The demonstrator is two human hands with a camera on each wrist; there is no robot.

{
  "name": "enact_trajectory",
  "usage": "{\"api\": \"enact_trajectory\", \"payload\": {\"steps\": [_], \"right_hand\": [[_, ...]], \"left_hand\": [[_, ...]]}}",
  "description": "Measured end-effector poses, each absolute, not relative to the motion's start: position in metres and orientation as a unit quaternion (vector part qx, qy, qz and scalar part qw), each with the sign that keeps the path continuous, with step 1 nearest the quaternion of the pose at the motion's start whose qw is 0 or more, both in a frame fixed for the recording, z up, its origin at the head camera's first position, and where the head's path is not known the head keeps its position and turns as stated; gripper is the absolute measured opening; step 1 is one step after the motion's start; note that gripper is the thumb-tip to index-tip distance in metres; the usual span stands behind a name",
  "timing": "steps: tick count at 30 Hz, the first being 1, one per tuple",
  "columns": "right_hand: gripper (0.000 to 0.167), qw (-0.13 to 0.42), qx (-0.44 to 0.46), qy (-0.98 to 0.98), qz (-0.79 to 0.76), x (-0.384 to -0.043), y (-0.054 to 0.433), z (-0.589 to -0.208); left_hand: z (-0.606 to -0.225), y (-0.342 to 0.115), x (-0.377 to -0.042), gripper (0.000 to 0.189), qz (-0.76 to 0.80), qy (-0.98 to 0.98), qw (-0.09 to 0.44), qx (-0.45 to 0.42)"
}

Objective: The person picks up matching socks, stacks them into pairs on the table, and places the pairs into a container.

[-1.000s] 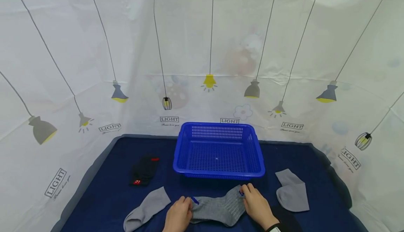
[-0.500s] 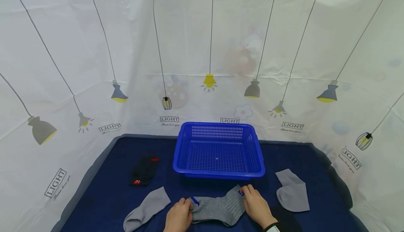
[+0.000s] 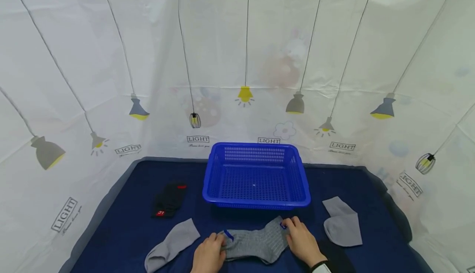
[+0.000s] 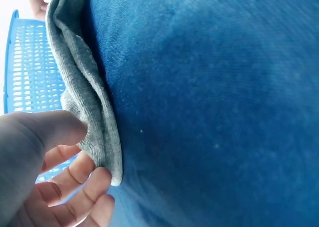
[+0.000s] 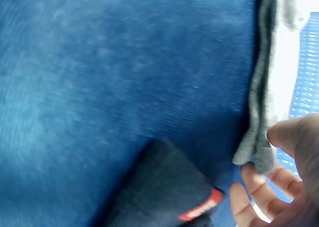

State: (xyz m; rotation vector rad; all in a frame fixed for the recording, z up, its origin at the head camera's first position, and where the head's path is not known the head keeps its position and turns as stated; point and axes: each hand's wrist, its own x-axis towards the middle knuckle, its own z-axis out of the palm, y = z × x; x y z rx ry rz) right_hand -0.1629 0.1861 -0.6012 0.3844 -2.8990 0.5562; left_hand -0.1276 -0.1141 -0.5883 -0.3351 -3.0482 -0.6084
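A pair of grey ribbed socks (image 3: pixel 256 244), one laid over the other with blue marks near both ends, stretches between my hands in the head view. My left hand (image 3: pixel 209 253) pinches the left end; in the left wrist view its thumb (image 4: pixel 67 128) lies on the layered grey fabric (image 4: pixel 84 82), fingers at the edge. At the other end, my right hand (image 3: pixel 302 240) pinches the socks between thumb and fingers, and two layers of grey cloth (image 5: pixel 259 112) show in the right wrist view. Near that hand lies a black sock (image 5: pixel 162 187) with a red label.
Behind the socks stands a blue plastic basket (image 3: pixel 256 203) with nothing in it. Light grey socks lie to the left (image 3: pixel 172 244) and right (image 3: pixel 343 223) of my hands. Black socks (image 3: pixel 170 201) with red labels are at the back left of the dark blue cloth (image 3: pixel 122 227).
The head view has shifted slightly. Both hands keep their hold on the grey socks, which stay almost in place.
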Motion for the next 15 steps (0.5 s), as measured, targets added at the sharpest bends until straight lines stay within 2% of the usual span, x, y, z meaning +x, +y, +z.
{"api": "enact_trajectory", "payload": {"steps": [8,11,15], "right_hand": [[0.032,0.074,0.104,-0.971,0.202,-0.1595,0.1910,-0.5939],[0.034,0.065,0.100,-0.971,0.209,-0.1570,0.1921,-0.5952],[0.037,0.056,0.102,-0.970,0.214,-0.1561,0.1925,-0.5968]], "left_hand": [[-0.5857,-0.1192,-0.1215,0.022,-0.176,-0.980,0.058,-0.077],[-0.5876,-0.1191,-0.1196,0.021,-0.170,-0.982,0.052,-0.058],[-0.5888,-0.1178,-0.1195,0.022,-0.172,-0.984,0.017,-0.035]]}}
